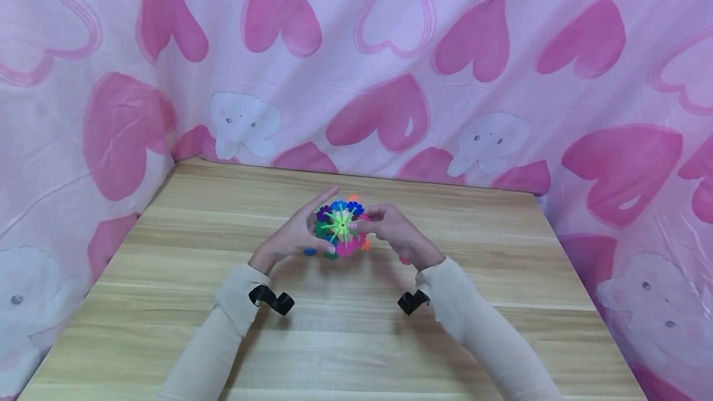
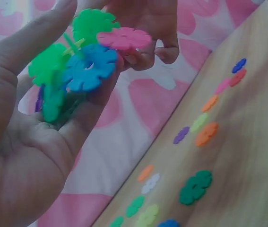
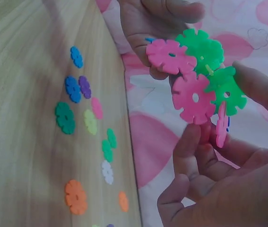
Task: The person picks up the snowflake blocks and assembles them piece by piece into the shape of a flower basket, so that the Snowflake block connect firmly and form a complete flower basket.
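Both hands hold a cluster of slotted plastic snowflake discs (image 1: 342, 225) above the table. A yellow-green disc with discs radiating round it faces the head camera. My left hand (image 1: 292, 234) grips the left side, thumb and fingers about it. In the left wrist view a blue disc (image 2: 90, 68) and a pink disc (image 2: 124, 38) show on the cluster. From the right, my right hand (image 1: 398, 231) pinches it. The right wrist view shows pink discs (image 3: 194, 97) and a green disc (image 3: 202, 49) joined together. Some fingertips are hidden behind the discs.
Loose discs lie on the wooden table (image 1: 345, 351), among them a dark green one (image 2: 196, 187) and an orange one (image 3: 75, 197). A pink curtain with hearts (image 1: 379, 113) hangs along the back and sides. A black mount (image 1: 271, 299) sits on the left wrist.
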### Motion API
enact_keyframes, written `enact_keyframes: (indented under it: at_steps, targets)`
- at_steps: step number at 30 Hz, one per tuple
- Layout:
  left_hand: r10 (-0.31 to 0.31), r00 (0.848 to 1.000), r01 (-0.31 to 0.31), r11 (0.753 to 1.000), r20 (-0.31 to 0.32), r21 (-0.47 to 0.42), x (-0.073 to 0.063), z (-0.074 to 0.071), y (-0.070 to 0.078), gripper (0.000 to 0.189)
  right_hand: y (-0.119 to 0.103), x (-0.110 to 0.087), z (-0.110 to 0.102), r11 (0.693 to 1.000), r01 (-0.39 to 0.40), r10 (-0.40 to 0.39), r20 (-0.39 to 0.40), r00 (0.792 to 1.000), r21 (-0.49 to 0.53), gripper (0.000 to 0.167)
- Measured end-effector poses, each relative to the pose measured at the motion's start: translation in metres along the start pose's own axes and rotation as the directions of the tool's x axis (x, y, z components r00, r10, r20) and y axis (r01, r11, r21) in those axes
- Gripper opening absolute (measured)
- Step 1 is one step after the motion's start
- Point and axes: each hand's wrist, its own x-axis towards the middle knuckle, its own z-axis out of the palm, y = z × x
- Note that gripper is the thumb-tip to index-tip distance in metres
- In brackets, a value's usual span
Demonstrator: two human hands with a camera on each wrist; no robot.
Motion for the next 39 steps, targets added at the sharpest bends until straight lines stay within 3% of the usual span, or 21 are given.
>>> enact_keyframes:
  at_steps: [3, 6, 11, 17, 19, 21, 24, 28, 30, 32, 39]
  targets:
    - [-0.041, 0.999, 0.043, 0.997, -0.034, 0.059, 0.001, 0.003, -0.004, 0.108, 0.001, 0.004, 0.002, 1.000, -0.023, 0.023, 0.011, 1.000, 0.010, 0.027]
    - [-0.054, 0.998, 0.056, 0.995, -0.029, 0.082, 0.001, 0.004, -0.008, 0.103, 0.002, 0.006, 0.003, 0.999, -0.039, 0.039, 0.017, 0.999, 0.019, 0.026]
    - [-0.011, 1.000, 0.013, 0.996, -0.023, 0.086, 0.002, 0.003, -0.014, 0.094, 0.003, 0.010, 0.002, 0.999, -0.034, 0.034, 0.035, 0.999, 0.017, 0.026]
    - [0.024, 0.996, -0.018, 0.997, -0.082, 0.077, 0.002, 0.004, -0.017, 0.088, 0.004, 0.016, -0.004, 0.999, -0.001, 0.004, 0.060, 0.998, -0.047, 0.041]
    - [0.009, 0.994, 0.000, 0.997, -0.110, 0.082, 0.001, 0.002, -0.017, 0.086, 0.004, 0.017, -0.009, 0.997, -0.009, 0.012, 0.037, 0.999, -0.073, 0.051]
    - [0.001, 0.990, 0.011, 0.997, -0.141, 0.082, 0.000, -0.001, -0.018, 0.085, 0.008, 0.021, -0.015, 0.992, -0.009, 0.008, -0.011, 1.000, -0.122, 0.050]
    - [-0.007, 0.984, 0.019, 0.997, -0.178, 0.069, -0.004, -0.005, -0.018, 0.085, 0.025, 0.030, -0.019, 0.943, 0.005, -0.034, -0.081, 0.996, -0.334, 0.034]
    - [-0.022, 0.979, 0.033, 0.998, -0.204, 0.052, -0.007, -0.006, -0.018, 0.086, 0.047, 0.037, -0.007, 0.765, 0.022, -0.093, -0.076, 0.993, -0.644, 0.018]
    - [-0.023, 0.978, 0.034, 0.998, -0.208, 0.053, -0.007, -0.006, -0.018, 0.086, 0.054, 0.038, 0.001, 0.729, 0.020, -0.087, -0.064, 0.994, -0.684, 0.017]
    - [-0.013, 0.979, 0.025, 0.998, -0.205, 0.057, -0.007, -0.005, -0.018, 0.086, 0.058, 0.039, 0.009, 0.719, 0.015, -0.094, -0.075, 0.993, -0.694, 0.013]
    - [0.002, 0.978, 0.009, 0.999, -0.211, 0.051, -0.006, -0.002, -0.017, 0.088, 0.065, 0.039, 0.014, 0.748, 0.032, -0.122, -0.089, 0.989, -0.663, 0.003]
